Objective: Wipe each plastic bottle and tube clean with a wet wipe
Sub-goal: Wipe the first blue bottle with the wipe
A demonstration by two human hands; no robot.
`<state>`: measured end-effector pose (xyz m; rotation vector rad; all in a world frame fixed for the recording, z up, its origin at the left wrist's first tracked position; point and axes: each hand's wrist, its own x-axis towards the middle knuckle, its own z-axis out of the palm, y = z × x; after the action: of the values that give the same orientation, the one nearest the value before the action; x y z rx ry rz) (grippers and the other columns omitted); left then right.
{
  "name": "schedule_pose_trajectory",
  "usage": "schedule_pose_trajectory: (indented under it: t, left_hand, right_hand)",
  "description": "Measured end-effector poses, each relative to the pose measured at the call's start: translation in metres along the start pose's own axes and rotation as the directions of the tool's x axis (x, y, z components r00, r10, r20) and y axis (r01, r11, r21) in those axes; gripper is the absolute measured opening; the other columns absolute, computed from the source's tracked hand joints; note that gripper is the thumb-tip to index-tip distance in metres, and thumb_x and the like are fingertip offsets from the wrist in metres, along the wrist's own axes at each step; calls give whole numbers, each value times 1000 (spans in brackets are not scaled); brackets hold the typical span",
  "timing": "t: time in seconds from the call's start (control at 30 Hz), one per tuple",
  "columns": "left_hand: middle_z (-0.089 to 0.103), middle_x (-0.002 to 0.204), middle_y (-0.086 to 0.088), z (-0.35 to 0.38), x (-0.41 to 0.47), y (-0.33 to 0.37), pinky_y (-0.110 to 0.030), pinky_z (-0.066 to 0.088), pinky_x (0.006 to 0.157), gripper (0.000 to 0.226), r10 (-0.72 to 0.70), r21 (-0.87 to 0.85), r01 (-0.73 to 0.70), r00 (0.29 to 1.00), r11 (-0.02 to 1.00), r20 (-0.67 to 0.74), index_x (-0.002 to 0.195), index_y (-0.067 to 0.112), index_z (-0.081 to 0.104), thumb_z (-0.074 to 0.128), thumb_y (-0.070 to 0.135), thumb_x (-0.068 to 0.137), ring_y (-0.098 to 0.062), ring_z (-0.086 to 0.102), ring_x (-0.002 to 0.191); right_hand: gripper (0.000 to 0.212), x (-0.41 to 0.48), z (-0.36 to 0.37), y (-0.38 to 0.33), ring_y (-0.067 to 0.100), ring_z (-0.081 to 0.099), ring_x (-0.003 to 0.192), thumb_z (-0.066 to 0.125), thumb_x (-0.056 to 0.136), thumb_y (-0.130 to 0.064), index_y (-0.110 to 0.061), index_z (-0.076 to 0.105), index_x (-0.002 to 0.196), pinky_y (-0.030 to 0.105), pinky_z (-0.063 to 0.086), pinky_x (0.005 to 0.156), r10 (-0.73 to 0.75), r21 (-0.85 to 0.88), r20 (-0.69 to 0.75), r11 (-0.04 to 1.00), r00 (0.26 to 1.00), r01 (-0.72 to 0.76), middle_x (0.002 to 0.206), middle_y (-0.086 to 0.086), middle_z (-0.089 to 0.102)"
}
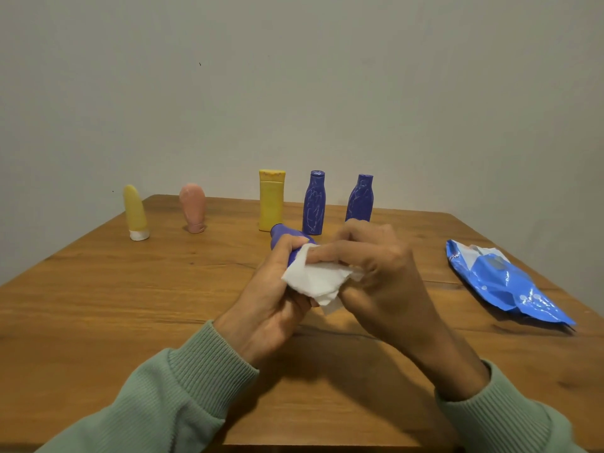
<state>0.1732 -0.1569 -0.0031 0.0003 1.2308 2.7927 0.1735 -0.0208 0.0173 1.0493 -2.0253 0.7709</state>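
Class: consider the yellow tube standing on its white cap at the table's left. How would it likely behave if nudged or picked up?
The yellow tube probably tips easily: it is tall and leans slightly on a small white cap. Its tapering, flattened top suggests soft plastic that may squash when squeezed.

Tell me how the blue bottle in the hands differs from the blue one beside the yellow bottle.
The held blue bottle lies tilted in the left hand, half hidden by the white wipe; the standing blue bottle is upright on the table, untouched. The standing one shows pale scribbles; the held one's bare part shows none. Both are the same blue.
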Motion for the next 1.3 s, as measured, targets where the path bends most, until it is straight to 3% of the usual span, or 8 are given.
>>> schedule_pose_trajectory:
  t: [0.13,0.23,0.5,0.67,0.83,0.97,1.07,1.3]
  left_hand:
    - [63,74,-11,4,-4,3,-31,49,63,16,-32,4,33,999,999,-13,94,3,60,52,16,92,-17,61,64]
    - [54,81,-14,6,0,4,-29,38,59,20,-29,29,32,995,999,-91,96,3,59,52,21,93,-20,47,69]
    - [59,70,-11,2,-3,2,-27,50,52,18,-19,26,19,1000,999,-19,82,4,59,48,13,94,-14,61,54]
    - [55,69,-11,6,1,5,-23,36,42,19,-37,34,40,995,999,-96,98,3,54,53,20,91,-15,42,47]
    - [59,62,-6,4,-3,5,-26,34,58,40,-9,134,15,999,991,-46,56,14,72,50,13,90,-15,46,59]
    - [55,65,-9,7,-4,8,-24,35,43,16,-29,93,32,999,995,-34,88,5,59,52,19,91,-15,43,50]
    - [53,61,-10,5,-3,12,-25,35,38,18,1,97,-1,1000,995,-3,96,5,47,53,21,89,-17,41,42]
    - [72,93,-25,6,-7,20,-35,56,60,46,66,333,-104,990,937,123,121,5,49,63,11,77,-27,69,70]
  right_hand:
    - [26,2,-6,5,4,45,82,55,76,-26,-21,70,97,28,34,67,-41,-86,39,995,998,44,86,-5,61]
    - [32,3,-11,12,2,45,82,48,73,-25,-20,70,96,24,30,70,3,-86,31,996,1000,0,87,-4,61]
    - [22,2,-3,4,10,50,79,65,75,-24,-23,70,96,29,29,68,-72,-122,57,989,996,78,85,-5,62]
    - [28,4,-13,20,8,52,82,68,69,-16,-19,70,96,40,48,65,18,-106,28,994,999,-15,89,-4,64]
    - [29,4,-9,5,9,51,80,69,71,-25,-22,70,100,30,36,64,-58,-109,107,992,993,69,88,-5,63]
    - [26,8,-20,17,11,57,79,73,72,-18,-21,71,97,41,47,64,-35,-102,85,994,996,44,88,-4,65]
    - [35,9,-29,29,5,59,76,78,68,-1,-23,70,95,23,51,64,46,-50,106,998,993,-41,86,-7,65]
    - [26,16,-57,41,8,61,79,76,70,-6,-11,72,95,11,45,65,206,120,60,970,977,-212,89,-1,66]
